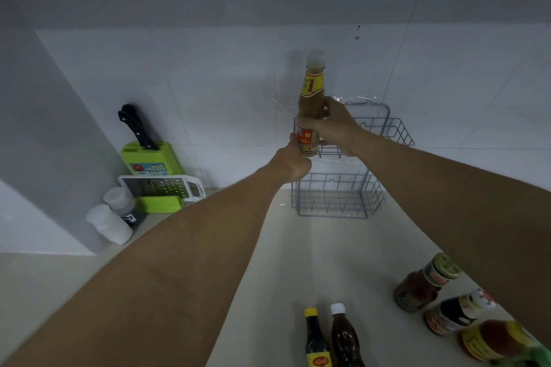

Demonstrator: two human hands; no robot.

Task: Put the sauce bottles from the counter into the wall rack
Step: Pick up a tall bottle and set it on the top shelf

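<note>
A tall bottle of tan sauce (311, 98) with a white cap and a yellow-red label is held upright at the left end of the upper basket of the grey wire wall rack (387, 128). My left hand (293, 162) grips its base from below. My right hand (335, 128) wraps its middle from the right. The rack's lower basket (337, 197) holds nothing I can see. On the counter near me stand a dark bottle with a yellow cap (316, 340), a brown bottle with a white cap (344, 337), and three more sauce bottles (423, 283) (456, 313) (498, 340) at the right.
At the back left corner stand a green knife block (152, 158) with a black-handled knife, a white grater (161, 186) on a green box, and two white-capped shakers (113, 217). White tiled wall behind; a pale counter (298, 262) runs below the rack.
</note>
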